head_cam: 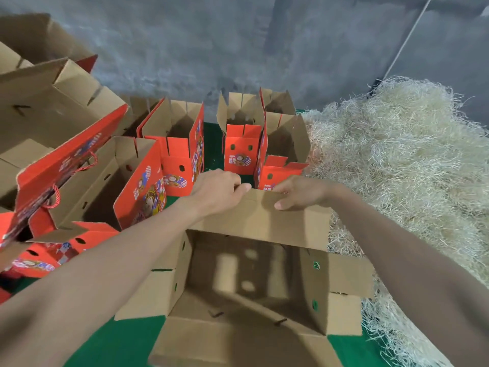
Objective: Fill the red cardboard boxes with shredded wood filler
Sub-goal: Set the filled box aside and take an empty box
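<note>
Far flap (pixel 264 221) of near box (pixel 316 284) gripped by left hand (pixel 219 192), right hand (pixel 299 194). Risk judged: flap creased or torn if overbent.

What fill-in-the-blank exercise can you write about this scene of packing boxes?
The left hand and the right hand grip the far ____ of the nearest box.
Inside, this box is ____.
The shredded wood filler is piled on the person's ____ side.
The floor mat is ____.
Missing words: flap, empty, right, green.
</note>
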